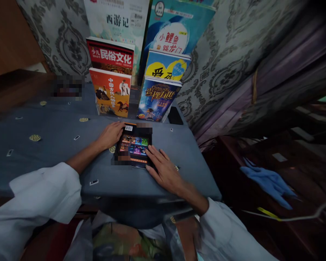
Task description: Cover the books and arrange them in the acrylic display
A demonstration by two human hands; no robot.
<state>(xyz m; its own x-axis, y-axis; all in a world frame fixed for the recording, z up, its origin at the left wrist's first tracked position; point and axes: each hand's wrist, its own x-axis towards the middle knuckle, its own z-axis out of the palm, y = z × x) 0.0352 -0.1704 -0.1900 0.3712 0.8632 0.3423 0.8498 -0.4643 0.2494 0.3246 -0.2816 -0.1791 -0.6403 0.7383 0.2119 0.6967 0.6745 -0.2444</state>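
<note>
A dark book lies flat on the table, showing a barcode and rows of small coloured pictures; parts of it are blurred out. My left hand rests at its far left corner, fingers stretched along that edge, though their tips are partly hard to see. At the right edge, my right hand lies with its fingers extended and apart, the tips touching the cover. Just beyond the book stand an orange book and a blue book, each at the front of an upright row.
Behind these stand a red book, a yellow and blue book and taller ones. A grey patterned cloth covers the table. A dark flat object lies right of the books. Beyond the table's right edge is a blue cloth.
</note>
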